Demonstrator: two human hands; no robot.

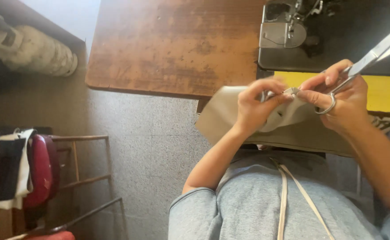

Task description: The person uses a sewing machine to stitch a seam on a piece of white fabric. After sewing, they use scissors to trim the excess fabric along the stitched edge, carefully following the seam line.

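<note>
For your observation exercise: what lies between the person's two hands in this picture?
In the head view, a small folded edge of the beige fabric lies pinched between the left hand and the right hand, which also holds the scissors.

The scissors [372, 55] run off the picture's right edge, blades unseen. The left hand [255, 106] covers part of the cloth [224, 115]. The sewing machine [292, 31] is cut off at the top.

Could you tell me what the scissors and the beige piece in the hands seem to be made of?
The scissors look like bare polished steel: the blades shine silver. The beige piece seems a soft woven cloth, matte, since it folds limply under the left hand; the weave itself is too blurred to confirm.
</note>
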